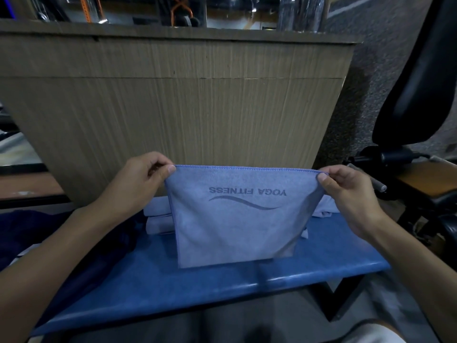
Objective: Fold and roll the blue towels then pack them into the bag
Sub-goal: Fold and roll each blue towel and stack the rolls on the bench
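The blue towel (237, 216) is held up by its top corners, stretched between both hands above the blue bench (173, 280). One corner is pinched by the left hand (146, 174), the other by the right hand (346, 186).

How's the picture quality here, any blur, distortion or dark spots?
Head view: wide-angle distortion bows the wooden panel and bench; lighting dim, darkest at bottom centre; the towel pinched by left hand and right hand is sharp, its upside-down print readable.

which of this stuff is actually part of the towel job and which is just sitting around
Part of the job: blue towel, pinched at its top corners by the left hand and right hand; pale towels lying behind it; dark blue fabric at left, possibly the bag.

Just there: blue bench, wooden panel, black gym machine.
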